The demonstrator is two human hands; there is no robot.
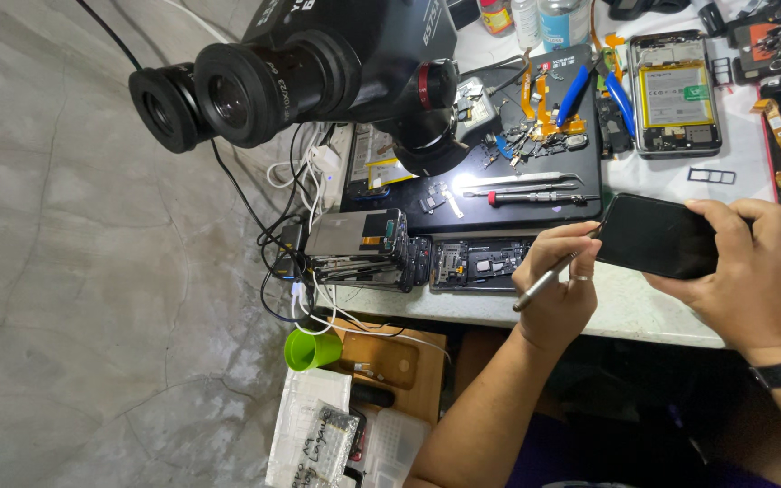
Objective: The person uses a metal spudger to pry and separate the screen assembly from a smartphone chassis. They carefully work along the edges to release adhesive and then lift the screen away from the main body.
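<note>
The black phone (657, 235) is held above the near edge of the desk (644, 307), gripped along its right end by the right hand (752, 267), whose fingers are wrapped around it. A slim metal tool (546, 278) is pinched in the left hand (558, 280), its tip set against the phone's left edge. A bare strip of pale desk is left beneath the hands, while the room behind is taken up by a black work mat (517, 203) on which tweezers (522, 181) and a red-collared screwdriver (535, 198) are laid. An opened phone (675, 95) with a yellow battery bearing a small green label is seen at the far right, with a blue-labelled bottle (560, 20) behind. Microscope eyepieces (228, 90) overhang the desk's left end. Below the edge, a green cup (309, 349) and clear bags with handwritten labels (314, 434) are seen.
</note>
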